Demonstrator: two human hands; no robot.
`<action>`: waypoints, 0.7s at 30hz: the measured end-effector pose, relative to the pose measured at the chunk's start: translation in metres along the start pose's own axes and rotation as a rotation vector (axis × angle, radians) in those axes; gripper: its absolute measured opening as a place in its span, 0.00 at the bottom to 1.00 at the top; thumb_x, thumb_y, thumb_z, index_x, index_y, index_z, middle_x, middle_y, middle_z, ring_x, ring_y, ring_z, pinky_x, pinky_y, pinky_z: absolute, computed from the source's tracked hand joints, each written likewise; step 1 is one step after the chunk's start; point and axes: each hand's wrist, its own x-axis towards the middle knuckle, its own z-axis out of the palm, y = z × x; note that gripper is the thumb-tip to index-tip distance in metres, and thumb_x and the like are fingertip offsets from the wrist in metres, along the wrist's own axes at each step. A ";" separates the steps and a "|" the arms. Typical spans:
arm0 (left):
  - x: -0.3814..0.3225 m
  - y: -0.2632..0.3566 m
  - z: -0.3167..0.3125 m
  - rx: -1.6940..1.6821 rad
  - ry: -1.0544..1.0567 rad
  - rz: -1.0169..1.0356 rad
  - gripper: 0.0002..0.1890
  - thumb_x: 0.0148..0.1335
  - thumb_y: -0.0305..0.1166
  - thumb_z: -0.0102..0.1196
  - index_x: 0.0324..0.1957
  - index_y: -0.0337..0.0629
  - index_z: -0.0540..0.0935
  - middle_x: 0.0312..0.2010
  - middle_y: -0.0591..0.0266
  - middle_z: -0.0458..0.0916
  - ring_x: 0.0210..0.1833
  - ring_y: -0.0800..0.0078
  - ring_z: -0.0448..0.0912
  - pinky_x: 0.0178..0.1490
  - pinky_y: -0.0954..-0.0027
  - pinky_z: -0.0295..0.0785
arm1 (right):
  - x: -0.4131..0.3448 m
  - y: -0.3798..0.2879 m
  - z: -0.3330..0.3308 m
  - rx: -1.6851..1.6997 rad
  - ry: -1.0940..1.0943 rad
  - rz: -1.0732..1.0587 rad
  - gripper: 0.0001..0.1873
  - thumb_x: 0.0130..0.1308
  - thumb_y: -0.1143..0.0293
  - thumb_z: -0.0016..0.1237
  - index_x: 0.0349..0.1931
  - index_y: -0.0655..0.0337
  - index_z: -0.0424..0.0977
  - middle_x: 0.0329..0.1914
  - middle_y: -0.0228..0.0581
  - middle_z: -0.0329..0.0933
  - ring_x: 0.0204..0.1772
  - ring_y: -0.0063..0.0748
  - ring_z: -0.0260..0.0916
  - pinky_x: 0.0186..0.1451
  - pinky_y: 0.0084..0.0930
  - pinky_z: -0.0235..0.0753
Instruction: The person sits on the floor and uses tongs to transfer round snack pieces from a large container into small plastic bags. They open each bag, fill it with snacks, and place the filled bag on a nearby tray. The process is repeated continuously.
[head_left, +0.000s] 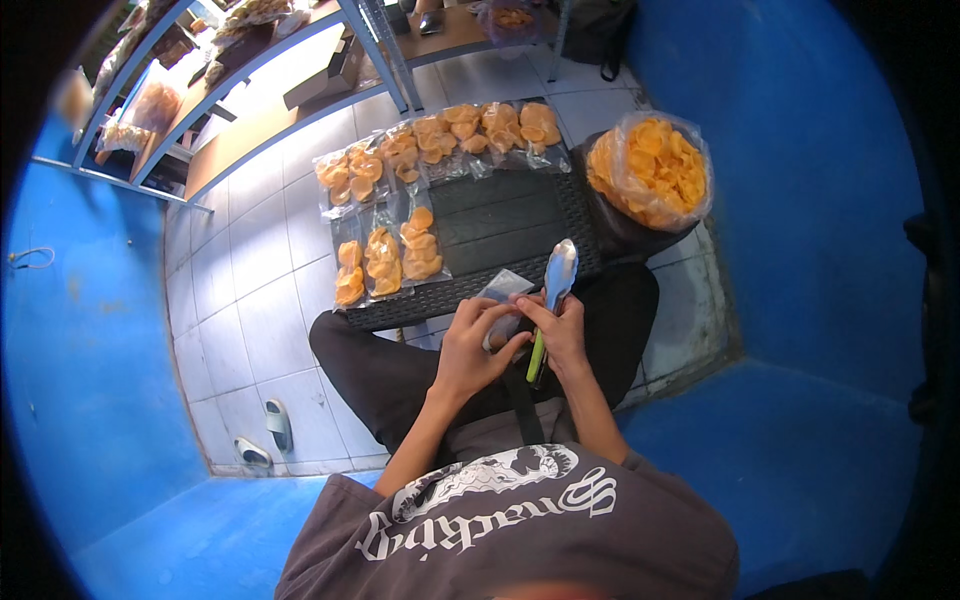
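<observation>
Both hands meet over my lap at the near edge of a black woven-look table (495, 217). My left hand (476, 341) holds a small clear plastic bag (504, 286). My right hand (556, 326) pinches the same bag and also grips metal tongs (561, 274) with a green handle, tips pointing away from me. Several clear bags of orange crackers (435, 139) lie in a row along the far side of the table, and three more (384, 262) lie at its near left. A large open plastic bag full of crackers (656, 169) stands right of the table.
Metal-framed shelves (255, 82) with bags and an open cardboard box (326, 79) stand at the far left. A pair of slippers (277, 425) lies on the white tiled floor (259, 322). Blue walls rise on both sides, and a black backpack (596, 34) is at the back.
</observation>
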 end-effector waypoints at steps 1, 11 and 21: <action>0.000 0.001 0.000 -0.057 -0.002 -0.071 0.19 0.53 0.27 0.73 0.47 0.38 0.84 0.41 0.57 0.80 0.37 0.66 0.80 0.36 0.68 0.75 | 0.000 0.000 -0.003 0.014 -0.022 0.000 0.11 0.62 0.75 0.66 0.40 0.67 0.78 0.35 0.41 0.86 0.36 0.23 0.83 0.39 0.20 0.82; -0.006 -0.011 -0.001 -0.548 0.006 -0.489 0.12 0.60 0.28 0.71 0.43 0.35 0.86 0.35 0.65 0.87 0.35 0.83 0.81 0.34 0.79 0.72 | -0.004 -0.020 0.001 -0.178 -0.107 0.054 0.14 0.55 0.72 0.73 0.33 0.62 0.77 0.29 0.33 0.85 0.28 0.16 0.77 0.30 0.14 0.71; 0.002 -0.017 -0.028 -0.615 0.151 -0.641 0.06 0.66 0.25 0.66 0.42 0.34 0.85 0.35 0.65 0.86 0.35 0.84 0.81 0.40 0.78 0.76 | -0.006 -0.049 0.008 -0.465 -0.121 -0.189 0.14 0.57 0.77 0.69 0.40 0.69 0.77 0.34 0.40 0.87 0.35 0.20 0.83 0.40 0.21 0.82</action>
